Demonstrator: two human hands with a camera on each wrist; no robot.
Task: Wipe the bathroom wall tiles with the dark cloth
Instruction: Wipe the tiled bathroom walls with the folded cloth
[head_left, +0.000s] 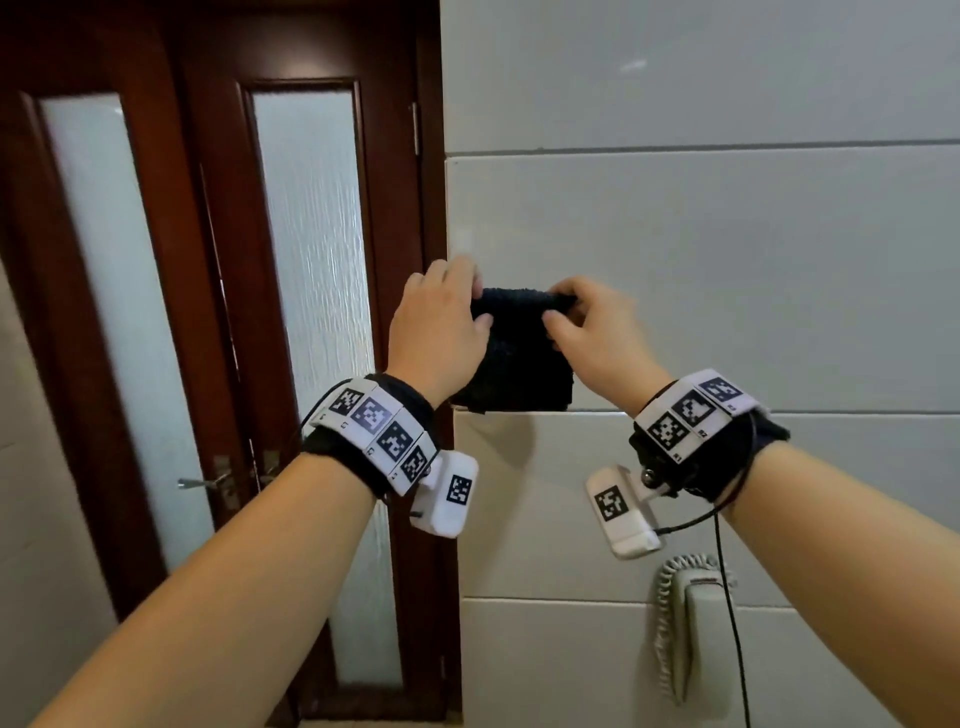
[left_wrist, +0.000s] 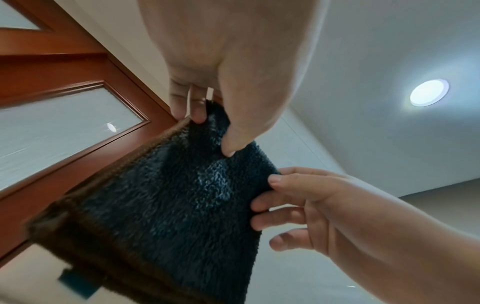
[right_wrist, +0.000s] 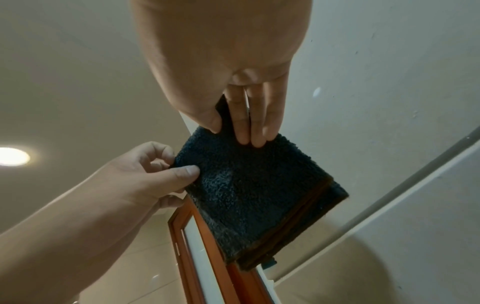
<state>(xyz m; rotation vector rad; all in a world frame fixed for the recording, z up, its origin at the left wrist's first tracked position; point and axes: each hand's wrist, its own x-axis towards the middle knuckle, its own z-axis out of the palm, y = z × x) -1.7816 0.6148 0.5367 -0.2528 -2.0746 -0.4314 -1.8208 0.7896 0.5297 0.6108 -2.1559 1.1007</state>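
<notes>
A folded dark blue fluffy cloth (head_left: 519, 358) with a brown edge hangs in front of the pale wall tiles (head_left: 727, 260), near the tiled wall's left edge. My left hand (head_left: 441, 327) pinches its upper left corner between thumb and fingers. My right hand (head_left: 587, 322) pinches the upper right corner. In the left wrist view the cloth (left_wrist: 182, 195) hangs below my left hand (left_wrist: 213, 133), with the right hand (left_wrist: 285, 205) at its side. In the right wrist view the cloth (right_wrist: 254, 191) is held by my right hand (right_wrist: 233, 133) and left hand (right_wrist: 166, 170).
A dark wooden double door (head_left: 218, 312) with frosted glass panes stands left of the tiles, its handles (head_left: 208, 483) low down. A wall phone (head_left: 691, 623) with a coiled cord hangs on the tiles at lower right. Ceiling lamp (left_wrist: 428, 92) overhead.
</notes>
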